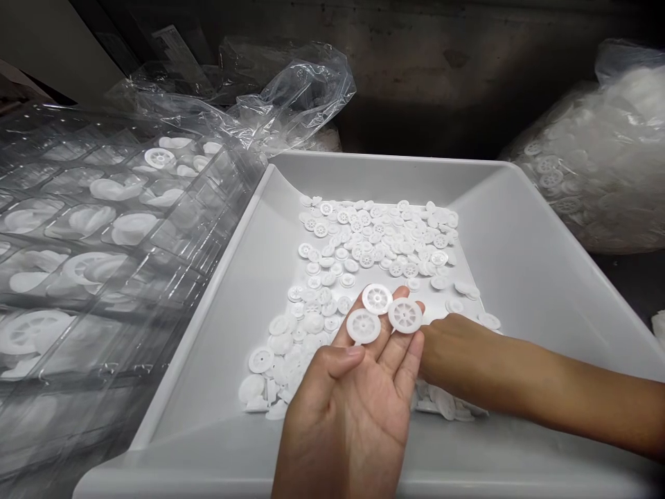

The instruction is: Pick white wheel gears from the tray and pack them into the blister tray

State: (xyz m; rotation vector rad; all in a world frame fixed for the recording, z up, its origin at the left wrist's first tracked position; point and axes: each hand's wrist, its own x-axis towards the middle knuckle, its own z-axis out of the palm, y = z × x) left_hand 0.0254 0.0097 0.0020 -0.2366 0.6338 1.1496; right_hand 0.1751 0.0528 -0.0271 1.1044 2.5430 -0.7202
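Observation:
My left hand (353, 402) is palm up over the bin. Three small white spoked plastic wheels lie on its fingers: one (363, 326) near the thumb, another (377, 299) towards the fingertips and a third (405, 315) at the right. The thumb rests just below the nearest wheel. Reaching in from the right, my right hand (441, 350) is down among the loose pieces, its fingers hidden behind my left hand. Many more white wheels (366, 257) are spread over the floor of the grey bin (197, 305), thickest at the back and the left.
Stacked clear plastic trays (171, 270) with white pieces in their pockets stand left of the bin. Crumpled clear film (306, 90) lies behind them. A large clear bag (607, 159) full of white wheels sits at the back right.

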